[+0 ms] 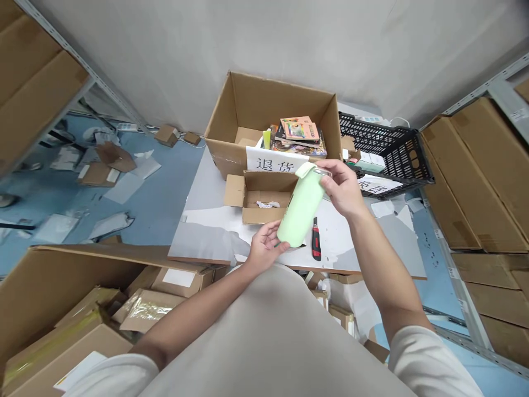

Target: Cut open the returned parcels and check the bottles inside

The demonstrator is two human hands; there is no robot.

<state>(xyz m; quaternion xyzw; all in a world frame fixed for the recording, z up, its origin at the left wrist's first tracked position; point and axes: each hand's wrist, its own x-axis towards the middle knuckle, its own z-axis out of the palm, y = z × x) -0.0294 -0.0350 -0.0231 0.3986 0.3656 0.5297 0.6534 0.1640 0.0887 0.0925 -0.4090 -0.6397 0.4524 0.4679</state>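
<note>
A light green bottle (pixel 301 212) is tilted in front of me, held between both hands over the table. My left hand (pixel 265 245) is curled around its lower end. At the top, my right hand (pixel 341 184) grips it by the cap, where a pale green strap and a clear rim show. Just behind the bottle stands a small open cardboard box (pixel 264 215) with crumpled white paper inside. A red and black utility knife (pixel 316 242) lies on the table to the right of the bottle.
A large cardboard box (pixel 223 151) with books (pixel 300 132) stands at the table's back. Right of it is a black plastic crate (pixel 407 160) with small boxes. A big carton (pixel 25 275) of parcels sits at lower left. Shelves with cartons (pixel 475 182) flank the right side.
</note>
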